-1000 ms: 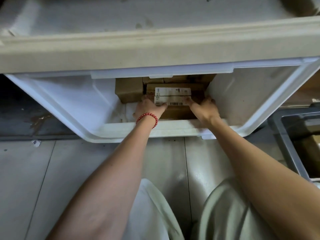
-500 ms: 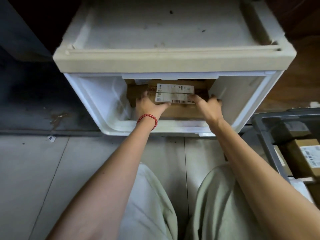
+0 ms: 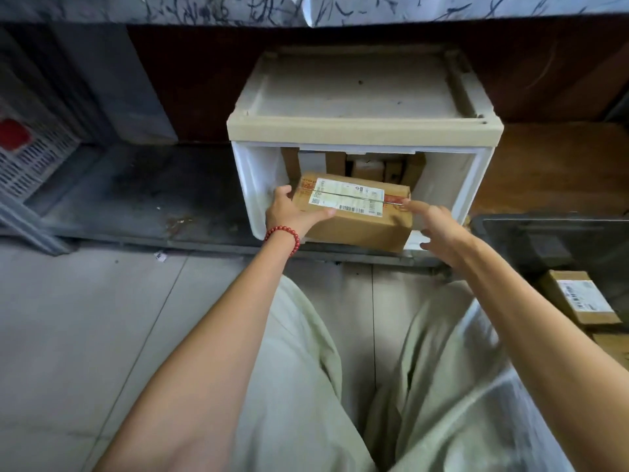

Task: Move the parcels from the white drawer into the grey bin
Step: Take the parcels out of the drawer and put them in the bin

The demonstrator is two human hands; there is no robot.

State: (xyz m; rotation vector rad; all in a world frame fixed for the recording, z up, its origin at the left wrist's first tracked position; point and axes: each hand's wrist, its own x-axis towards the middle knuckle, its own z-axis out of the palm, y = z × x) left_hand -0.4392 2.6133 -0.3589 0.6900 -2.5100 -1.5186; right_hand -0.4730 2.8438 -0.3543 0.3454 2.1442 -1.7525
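Observation:
A brown cardboard parcel (image 3: pixel 357 221) with a white shipping label is lifted over the front rim of the white drawer (image 3: pixel 471 185). My left hand (image 3: pixel 292 212), a red bead bracelet on its wrist, grips the parcel's left end with the thumb on top. My right hand (image 3: pixel 430 224) touches the parcel's right end with straight fingers. More brown parcels (image 3: pixel 369 168) lie deep in the drawer. The grey bin (image 3: pixel 490 229) stands at the right edge, with a labelled parcel (image 3: pixel 578 296) inside it.
The drawer sits in a beige cabinet (image 3: pixel 364 131) on a dark ledge (image 3: pixel 143 199). A white slatted crate (image 3: pixel 30 158) stands at the far left. My knees in pale green trousers (image 3: pixel 306 369) are below, over a grey tiled floor (image 3: pixel 68 335).
Both hands have pulled the labelled parcel up and toward me, from inside the drawer to over its front rim. The camera has backed away, showing the whole cabinet and more of the bin.

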